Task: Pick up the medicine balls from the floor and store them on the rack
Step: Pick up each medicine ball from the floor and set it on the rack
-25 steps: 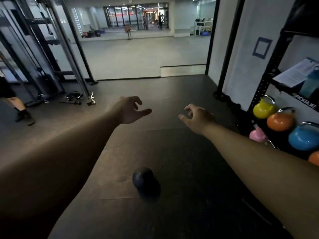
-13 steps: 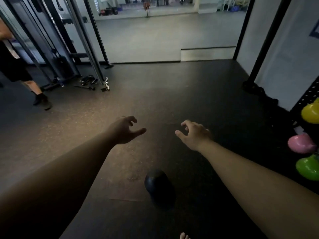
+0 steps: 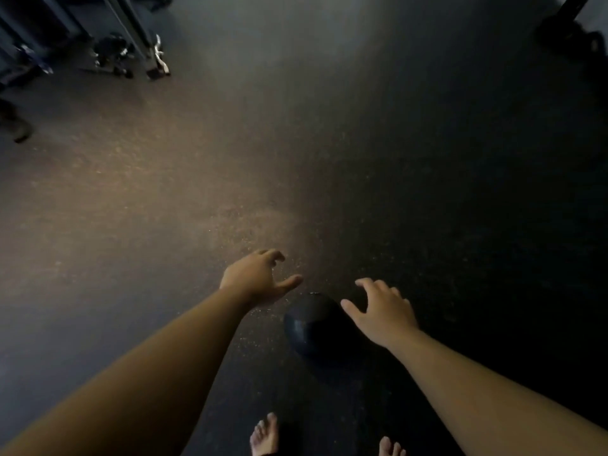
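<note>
Dark ball [image 3: 312, 327] sat on the floor [image 3: 164, 192], low in the frame and a bit right of centre; it was the only ball in view; no rack for it in view. Left hand [image 3: 255, 278] hovered just up-left of the ball, fingers curled loosely, thumb pointing toward the ball, palm empty, grasping nothing; gap showed between thumb tip and the ball's top edge. Right hand [image 3: 383, 312] was over the ball's right side, fingers spread and released, holding nothing; it overlapped the ball's right edge in view, so could not tell whether the palm touched it. Both forearms bare, reaching in from the bottom corners toward the ball. Two bare feet [image 3: 265, 436] showed just below the ball at the bottom edge; toes only, pointed toward the ball. Floor was dark and speckled, lit brownish to the left of the ball, near black to its right. Metal frame legs [image 3: 144, 37] with shiny clips and dark gear stood far up-left of the ball; dark post base [image 3: 569, 31] far up-right of the ball; details there too dim to tell.
</note>
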